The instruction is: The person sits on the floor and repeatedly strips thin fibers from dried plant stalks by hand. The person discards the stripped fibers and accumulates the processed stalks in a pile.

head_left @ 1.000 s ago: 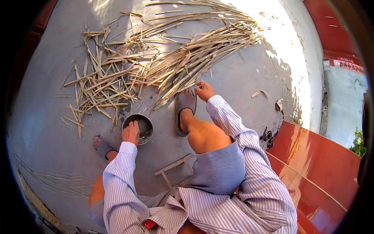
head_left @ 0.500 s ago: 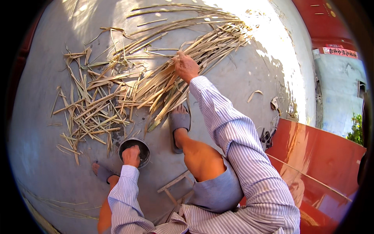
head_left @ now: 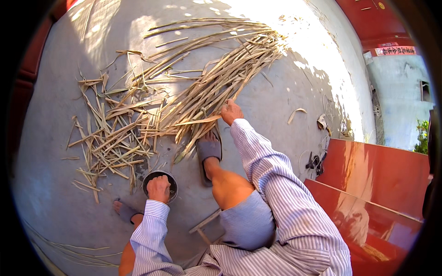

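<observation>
1. Since half a second ago, the right hand [head_left: 231, 112] has come down from the middle of the heap to its lower right edge, beside the right slipper [head_left: 209, 152].
2. Largest is that heap of long dry stalks [head_left: 235, 69], fanned across the concrete floor [head_left: 276, 119] ahead of the feet; many look uncut, so much seems left.
3. Short stalk pieces [head_left: 108, 142] lie loose and crossed at the heap's left, seemingly the part already worked.
4. Round dark bowl [head_left: 175, 186]: it stands between the feet, just below the short pieces.
5. Left hand [head_left: 159, 188]: over the bowl, fingers bent downward, tips hidden; I cannot tell whether they grip anything.
6. Right hand: fingers bunched together at the end of a flat leaf strip [head_left: 198, 121]; whether they pinch it, I cannot tell.
</observation>
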`<move>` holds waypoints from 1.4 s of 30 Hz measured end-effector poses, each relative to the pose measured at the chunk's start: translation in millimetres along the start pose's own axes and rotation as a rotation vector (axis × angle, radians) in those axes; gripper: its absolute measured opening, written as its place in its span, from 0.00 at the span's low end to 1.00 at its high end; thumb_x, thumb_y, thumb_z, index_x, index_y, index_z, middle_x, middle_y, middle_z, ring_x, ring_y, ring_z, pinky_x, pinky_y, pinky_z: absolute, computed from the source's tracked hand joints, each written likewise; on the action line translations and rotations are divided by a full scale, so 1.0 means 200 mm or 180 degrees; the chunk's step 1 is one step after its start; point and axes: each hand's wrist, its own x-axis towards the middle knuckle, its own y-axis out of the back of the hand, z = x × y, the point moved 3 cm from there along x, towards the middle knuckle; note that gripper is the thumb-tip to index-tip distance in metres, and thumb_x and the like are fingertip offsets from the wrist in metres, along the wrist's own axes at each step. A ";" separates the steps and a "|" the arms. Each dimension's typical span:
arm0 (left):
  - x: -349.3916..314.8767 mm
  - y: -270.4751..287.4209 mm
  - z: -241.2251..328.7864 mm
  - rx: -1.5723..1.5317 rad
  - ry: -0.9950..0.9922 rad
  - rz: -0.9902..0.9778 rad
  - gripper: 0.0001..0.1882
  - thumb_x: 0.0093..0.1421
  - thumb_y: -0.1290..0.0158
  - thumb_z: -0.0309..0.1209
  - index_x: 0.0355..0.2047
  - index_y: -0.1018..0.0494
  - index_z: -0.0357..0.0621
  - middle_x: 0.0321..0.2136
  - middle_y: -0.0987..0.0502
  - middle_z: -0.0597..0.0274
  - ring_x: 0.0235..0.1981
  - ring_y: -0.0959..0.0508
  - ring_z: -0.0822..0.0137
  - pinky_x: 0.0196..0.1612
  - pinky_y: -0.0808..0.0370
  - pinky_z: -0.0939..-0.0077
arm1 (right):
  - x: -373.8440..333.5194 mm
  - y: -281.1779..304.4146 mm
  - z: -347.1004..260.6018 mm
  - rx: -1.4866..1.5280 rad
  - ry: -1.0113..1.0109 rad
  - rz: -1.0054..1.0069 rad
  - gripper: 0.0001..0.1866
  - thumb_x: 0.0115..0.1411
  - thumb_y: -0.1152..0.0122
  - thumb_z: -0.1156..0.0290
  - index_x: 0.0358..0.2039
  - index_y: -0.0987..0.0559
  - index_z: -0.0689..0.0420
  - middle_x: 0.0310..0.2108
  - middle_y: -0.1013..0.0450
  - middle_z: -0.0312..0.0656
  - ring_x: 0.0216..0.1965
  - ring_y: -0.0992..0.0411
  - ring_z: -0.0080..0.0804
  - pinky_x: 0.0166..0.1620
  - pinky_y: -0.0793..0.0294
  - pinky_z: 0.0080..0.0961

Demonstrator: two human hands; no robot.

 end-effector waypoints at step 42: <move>0.15 1.36 0.64 0.1020 -0.0395 0.1552 0.11 0.51 0.40 0.36 0.26 0.26 0.43 0.23 0.24 0.53 0.30 0.23 0.53 0.35 0.31 0.59 | -0.86 0.16 -0.50 0.0818 0.1706 -0.1864 0.14 0.54 0.39 0.70 0.39 0.21 0.64 0.35 0.22 0.48 0.39 0.23 0.35 0.42 0.23 0.30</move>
